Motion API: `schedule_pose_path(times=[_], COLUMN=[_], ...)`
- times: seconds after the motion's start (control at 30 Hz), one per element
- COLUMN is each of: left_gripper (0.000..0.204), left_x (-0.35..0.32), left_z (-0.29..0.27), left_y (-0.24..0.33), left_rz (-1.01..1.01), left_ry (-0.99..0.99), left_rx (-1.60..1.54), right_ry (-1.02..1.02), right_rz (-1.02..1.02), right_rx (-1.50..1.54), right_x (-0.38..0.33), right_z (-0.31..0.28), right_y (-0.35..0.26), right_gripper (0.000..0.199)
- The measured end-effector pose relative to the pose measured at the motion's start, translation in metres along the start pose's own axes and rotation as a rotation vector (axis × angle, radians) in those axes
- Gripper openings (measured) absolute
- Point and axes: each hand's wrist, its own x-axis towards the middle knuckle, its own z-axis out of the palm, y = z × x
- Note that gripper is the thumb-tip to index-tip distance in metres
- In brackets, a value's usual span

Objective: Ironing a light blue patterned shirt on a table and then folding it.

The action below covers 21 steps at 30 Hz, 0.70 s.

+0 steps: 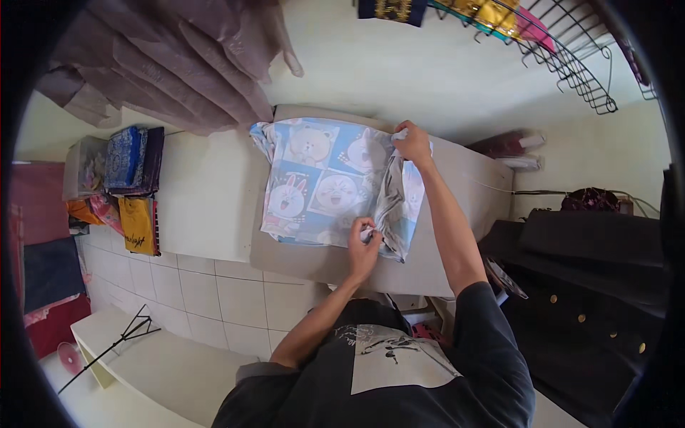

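Observation:
A light blue cloth (332, 192) printed with cartoon bears and rabbits lies folded on a grey-beige tabletop (457, 207) in front of me. Along its right side a strip of the greyish underside (390, 196) is turned up and bunched. My left hand (364, 246) pinches the fabric at the near end of that strip. At the far right corner, my right hand (414, 146) is closed on the cloth's edge, with a bit of pale fabric showing between thumb and fingers. The cloth's far left corner (262, 139) is crumpled and sticks out past the folded stack.
A white surface (207, 192) adjoins on the left, with stacked folded fabrics (132, 160) beyond it. Sheer mauve cloth (178, 64) hangs at the far left. A black wire rack (564, 53) is on the wall, far right. Dark garments with gold buttons (581, 285) hang at right.

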Motion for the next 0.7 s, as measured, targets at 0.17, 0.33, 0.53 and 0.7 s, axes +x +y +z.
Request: schedule_pose_path(times=[0.17,0.33,0.53,0.7], left_gripper=[0.036,0.040,0.048,0.063], left_x=[-0.006,-0.011,0.036,0.073], left_z=[-0.022,-0.033,-0.117,-0.154], left_y=[0.007,0.009,0.024,0.030], left_rz=[-0.090,-0.102,-0.071,-0.002], left_ry=[0.097,0.051,0.070,0.420], left_rx=[0.082,0.149,0.667,0.885], right_ry=[-0.115,-0.131,0.064,-0.042], right_rz=[0.084,0.055,-0.378,-0.742], right_rx=[0.165,0.120,-0.032,-0.040], right_x=[-0.015,-0.026,-0.010,0.027], right_z=[0.015,0.001,0.042,0.140], right_y=[-0.021,-0.042,-0.111,-0.190], right_gripper=[0.045,0.032,0.021,0.028])
